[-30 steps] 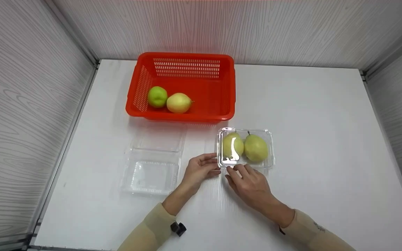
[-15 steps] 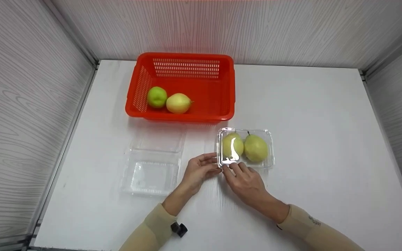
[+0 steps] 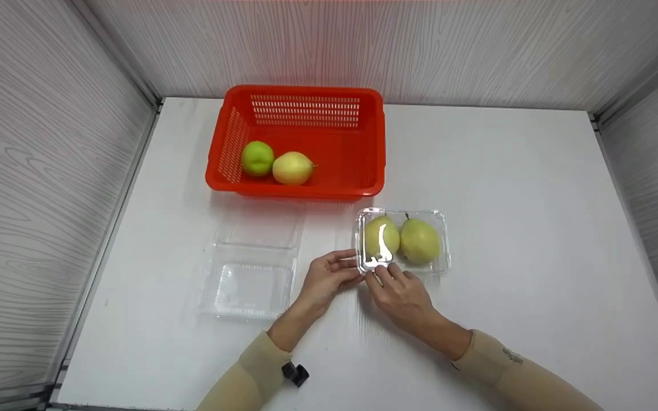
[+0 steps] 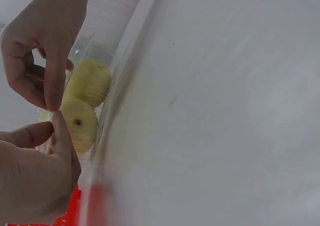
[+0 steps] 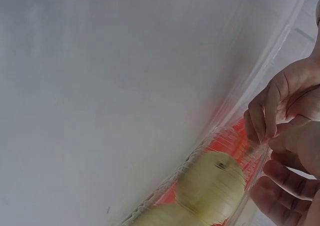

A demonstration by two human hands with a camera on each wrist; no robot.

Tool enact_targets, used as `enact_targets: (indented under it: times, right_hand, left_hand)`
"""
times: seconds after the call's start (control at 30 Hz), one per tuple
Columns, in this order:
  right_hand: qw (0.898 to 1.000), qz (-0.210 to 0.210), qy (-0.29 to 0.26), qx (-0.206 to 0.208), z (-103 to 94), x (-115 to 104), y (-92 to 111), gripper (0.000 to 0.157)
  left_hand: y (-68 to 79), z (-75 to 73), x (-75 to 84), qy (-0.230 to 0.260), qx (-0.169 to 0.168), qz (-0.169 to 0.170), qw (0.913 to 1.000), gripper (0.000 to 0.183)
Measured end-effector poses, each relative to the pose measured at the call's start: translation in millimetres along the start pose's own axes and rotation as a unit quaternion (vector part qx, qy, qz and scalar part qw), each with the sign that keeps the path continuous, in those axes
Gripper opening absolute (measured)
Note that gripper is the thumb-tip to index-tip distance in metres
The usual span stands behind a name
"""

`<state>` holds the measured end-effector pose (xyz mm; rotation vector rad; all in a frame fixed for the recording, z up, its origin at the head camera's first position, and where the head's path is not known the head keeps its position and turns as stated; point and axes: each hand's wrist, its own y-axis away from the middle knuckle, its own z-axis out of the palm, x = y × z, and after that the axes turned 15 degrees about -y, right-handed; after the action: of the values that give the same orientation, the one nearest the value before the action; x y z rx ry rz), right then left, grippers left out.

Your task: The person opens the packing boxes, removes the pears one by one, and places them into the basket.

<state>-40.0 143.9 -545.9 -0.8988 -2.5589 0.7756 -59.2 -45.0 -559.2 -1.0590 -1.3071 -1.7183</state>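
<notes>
A lidded clear plastic clamshell box (image 3: 443,228) stands right of centre with two yellow-green pears (image 3: 419,241) inside. My left hand (image 3: 324,281) holds its near left corner between thumb and fingers. At the same corner, my right hand (image 3: 402,298) pinches the near rim with bent fingers. Their fingertips come together there in the left wrist view, where one pear (image 4: 80,123) shows its bottom end through the plastic. From the right wrist, the corner itself is largely hidden behind the fingers, and a pear (image 5: 212,186) fills part of the box.
A red plastic basket (image 3: 300,193) stands at the back, holding a green apple (image 3: 257,158) and a pale yellow pear (image 3: 293,168). To the left, another clear clamshell box (image 3: 252,291) lies open on the white table (image 3: 523,240). Pale wood-grain panels (image 3: 449,51) enclose the back and sides.
My right hand has shifted slightly left and away from me, bringing its fingers onto the box's near left corner. The left hand and the pears stay almost where they were.
</notes>
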Motion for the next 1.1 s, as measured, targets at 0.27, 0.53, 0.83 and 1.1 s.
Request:
enact_targets:
  times: [0.27,0.53,0.83,1.1]
  right_hand:
    - [1.000,-0.013,0.014,0.008,2.2,2.0,1.1,0.025]
    - [1.000,-0.016,0.005,0.012,2.2,4.4,1.4,0.020]
    - [1.000,-0.010,-0.027,0.003,-0.7,5.9,4.4,0.008]
    - [0.999,-0.022,-0.033,0.003,-3.6,7.6,10.4,0.007]
  left_hand:
    - [-3.4,0.9,0.9,0.001,-0.002,-0.004,1.0000,0.037]
    - [-3.3,2.6,1.5,-0.005,0.001,-0.004,1.0000,0.034]
    - [-1.9,3.9,1.5,-0.014,0.004,-0.008,0.9999,0.033]
    - [0.6,4.4,-1.4,-0.030,-0.006,-0.002,0.9995,0.032]
